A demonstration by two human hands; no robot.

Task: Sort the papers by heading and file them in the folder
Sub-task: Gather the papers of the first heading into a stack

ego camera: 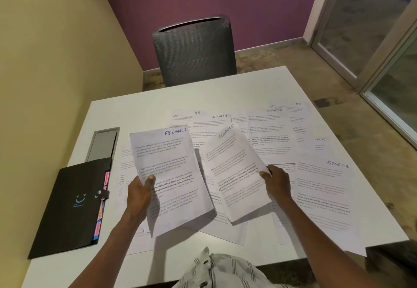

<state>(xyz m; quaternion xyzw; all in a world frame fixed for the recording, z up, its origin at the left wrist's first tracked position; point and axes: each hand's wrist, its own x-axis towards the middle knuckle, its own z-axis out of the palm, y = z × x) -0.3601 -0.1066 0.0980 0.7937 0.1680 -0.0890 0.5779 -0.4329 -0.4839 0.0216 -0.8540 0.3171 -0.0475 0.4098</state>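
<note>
My left hand [141,191] grips a sheet headed FINANCE [171,175] by its left edge and holds it above the table. My right hand [276,180] pinches a second FINANCE sheet [234,170] at its right edge, tilted and lifted beside the first. Under them several printed sheets lie spread out, among them ones headed SPORTS [325,197], HR [187,116] and a further SPORTS sheet [268,129]. A black folder [72,206] with coloured tabs lies shut at the left of the white table [135,111].
A grey cable hatch [102,143] sits in the table behind the folder. A grey chair [194,48] stands at the far side. A yellow wall runs along the left, and a glass door stands at the right.
</note>
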